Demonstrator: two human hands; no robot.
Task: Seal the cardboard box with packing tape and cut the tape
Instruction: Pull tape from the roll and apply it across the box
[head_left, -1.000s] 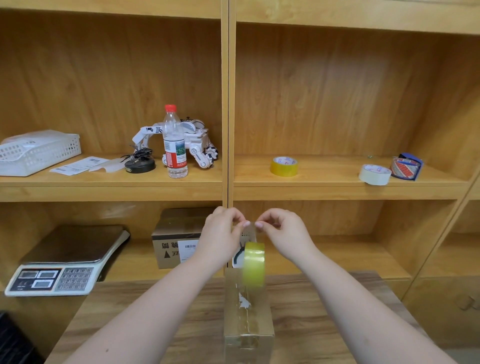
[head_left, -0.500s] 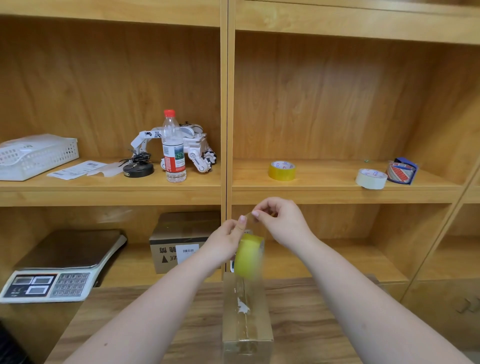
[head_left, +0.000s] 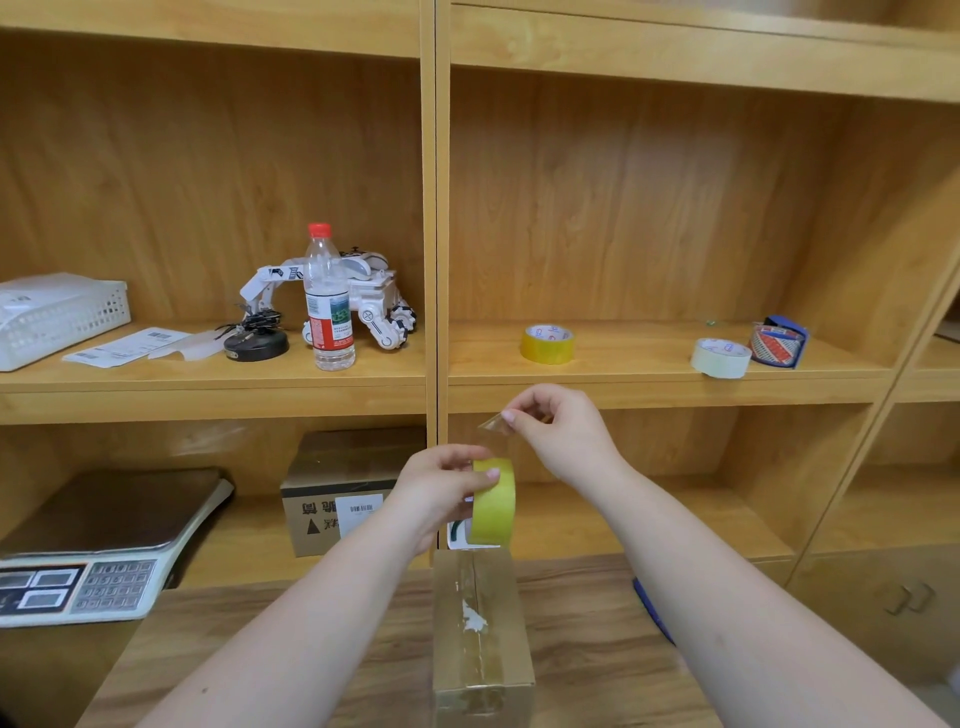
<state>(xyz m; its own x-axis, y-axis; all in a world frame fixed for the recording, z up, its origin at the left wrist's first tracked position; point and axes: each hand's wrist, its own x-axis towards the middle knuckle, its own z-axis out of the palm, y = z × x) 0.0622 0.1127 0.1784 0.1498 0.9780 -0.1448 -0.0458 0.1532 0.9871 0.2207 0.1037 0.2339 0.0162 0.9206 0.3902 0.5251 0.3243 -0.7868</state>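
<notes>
A narrow cardboard box (head_left: 480, 629) lies lengthwise on the wooden table (head_left: 587, 649) in front of me, with old clear tape along its top seam. Above its far end my left hand (head_left: 441, 491) grips a yellow-green tape roll (head_left: 493, 501) held on edge. My right hand (head_left: 561, 436) pinches the free end of the clear tape strip (head_left: 491, 423), pulled up and away from the roll. A blue object (head_left: 652, 608), partly hidden behind my right forearm, lies on the table; I cannot tell what it is.
Wooden shelves stand behind the table. On the middle shelf are a yellow tape roll (head_left: 547, 344), a white tape roll (head_left: 720, 357), a red-blue tape roll (head_left: 777, 343), a water bottle (head_left: 328, 306), a toy robot (head_left: 363, 301) and a white basket (head_left: 57, 317). Below sit a scale (head_left: 98, 545) and another box (head_left: 343, 483).
My hands were together at the roll's top; now the left hand has dropped with the roll while the right hand has lifted the tape end, drawing out a short strip.
</notes>
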